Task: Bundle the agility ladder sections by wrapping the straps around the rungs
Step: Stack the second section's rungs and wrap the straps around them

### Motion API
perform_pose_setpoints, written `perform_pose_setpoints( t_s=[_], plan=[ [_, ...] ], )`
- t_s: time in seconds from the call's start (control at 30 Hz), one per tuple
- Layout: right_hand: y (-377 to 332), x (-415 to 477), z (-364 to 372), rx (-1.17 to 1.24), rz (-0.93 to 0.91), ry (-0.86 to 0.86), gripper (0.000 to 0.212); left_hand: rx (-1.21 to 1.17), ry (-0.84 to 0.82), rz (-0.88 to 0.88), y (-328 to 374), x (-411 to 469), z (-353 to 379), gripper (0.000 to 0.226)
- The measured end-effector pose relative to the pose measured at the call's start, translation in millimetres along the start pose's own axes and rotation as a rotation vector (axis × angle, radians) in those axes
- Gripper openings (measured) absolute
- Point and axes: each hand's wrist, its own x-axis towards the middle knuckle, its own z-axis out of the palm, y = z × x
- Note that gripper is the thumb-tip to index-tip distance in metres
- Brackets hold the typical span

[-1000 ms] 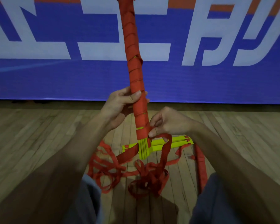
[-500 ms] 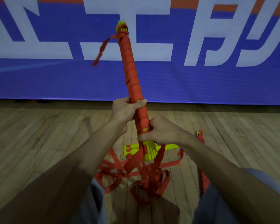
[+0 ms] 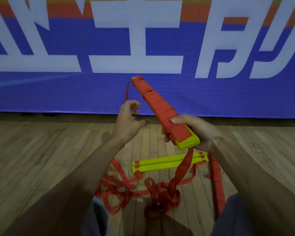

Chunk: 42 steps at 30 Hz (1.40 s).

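Gripping the near end of the strap-wrapped rung bundle (image 3: 158, 106), the right hand (image 3: 197, 132) held it tilted above the wooden floor (image 3: 41, 159). The left hand (image 3: 129, 121) hovered beside it, loosely curled and empty.

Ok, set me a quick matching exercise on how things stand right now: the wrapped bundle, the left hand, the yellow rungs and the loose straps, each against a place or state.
Things:
1. wrapped bundle
2. left hand
3. yellow rungs
4. loose straps

Places or states:
A. tangled in a heap on the floor
B. gripped by the right hand, tilted up
C. in the air beside the bundle, not touching it
D. lying flat on the floor, unwrapped

Pairs: 1-B, 2-C, 3-D, 4-A.
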Motion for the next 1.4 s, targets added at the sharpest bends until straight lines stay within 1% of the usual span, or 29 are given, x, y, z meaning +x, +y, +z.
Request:
perform_pose_setpoints(
  t_s=[0.07, 0.13, 0.17, 0.23, 0.3, 0.37, 0.43, 0.5, 0.57, 0.63, 0.73, 0.77, 0.83, 0.87, 0.9, 0.97, 1.0, 1.03, 1.1, 1.13, 1.23, 1.27, 1.33, 1.4],
  plan=[
    [-3, -3, 3, 0.004, 0.027, -0.029, 0.027, 0.171, 0.040, 0.206, -9, 2, 0, 0.057],
    [-4, -2, 3, -0.014, 0.058, -0.039, 0.027, 0.251, 0.019, 0.370, -5, 1, 0, 0.053],
    [-5, -2, 4, -0.002, 0.065, -0.042, 0.031, 0.277, -0.007, 0.431, -2, 0, 1, 0.051],
    [-4, -2, 4, 0.059, 0.076, -0.069, 0.040, 0.324, -0.076, 0.520, 3, -2, 2, 0.044],
    [-3, -3, 4, 0.113, 0.067, -0.102, 0.052, 0.368, -0.131, 0.538, 5, -6, 3, 0.035],
    [-3, 0, 2, 0.190, 0.021, -0.101, 0.065, 0.379, -0.169, 0.475, 4, -10, 5, 0.028],
    [-3, 6, -1, 0.286, -0.018, -0.064, 0.073, 0.368, -0.196, 0.353, -1, -10, 8, 0.027],
    [-5, 11, -4, 0.345, -0.062, 0.000, 0.071, 0.367, -0.234, 0.226, -6, -11, 9, 0.031],
    [-6, 12, -9, 0.315, -0.108, 0.083, 0.062, 0.311, -0.279, 0.138, -9, -15, 13, 0.027],
    [-6, 10, -12, 0.153, -0.172, 0.212, 0.049, 0.233, -0.330, 0.078, -7, -20, 18, 0.019],
    [-4, 8, -14, -0.174, -0.302, 0.431, 0.023, 0.131, -0.368, -0.006, -3, -24, 24, 0.016],
    [-2, 8, -16, -0.217, -0.321, 0.492, 0.020, 0.120, -0.382, -0.025, -2, -25, 25, 0.015],
    [1, 9, -21, -0.278, -0.347, 0.586, 0.028, 0.090, -0.409, -0.067, -4, -25, 27, 0.012],
    [2, 9, -23, -0.366, -0.361, 0.621, 0.029, 0.056, -0.417, -0.100, -3, -26, 27, 0.013],
    [3, 9, -25, -0.482, -0.375, 0.641, 0.027, 0.021, -0.413, -0.146, -3, -26, 28, 0.023],
    [4, 8, -27, -0.680, -0.401, 0.634, 0.018, -0.010, -0.368, -0.231, -6, -26, 30, 0.060],
    [5, 8, -28, -0.751, -0.412, 0.627, 0.016, -0.011, -0.349, -0.256, -8, -25, 30, 0.071],
    [5, 9, -30, -0.832, -0.423, 0.636, 0.015, -0.017, -0.328, -0.269, -9, -24, 30, 0.071],
    [5, 11, -34, -0.989, -0.435, 0.686, 0.015, -0.044, -0.304, -0.295, -8, -22, 30, 0.060],
    [5, 12, -36, -1.019, -0.417, 0.703, 0.015, -0.061, -0.304, -0.307, -6, -22, 30, 0.052],
    [5, 13, -44, -0.977, -0.306, 0.742, 0.017, -0.093, -0.301, -0.327, -2, -24, 34, 0.015],
    [6, 13, -44, -0.952, -0.272, 0.739, 0.021, -0.100, -0.294, -0.334, 0, -25, 35, 0.009],
    [5, 13, -42, -0.789, -0.240, 0.701, 0.031, -0.100, -0.264, -0.336, 2, -25, 38, 0.009],
    [2, 12, -37, -0.473, -0.236, 0.641, 0.033, -0.079, -0.232, -0.332, 3, -23, 41, 0.011]
  ],
)
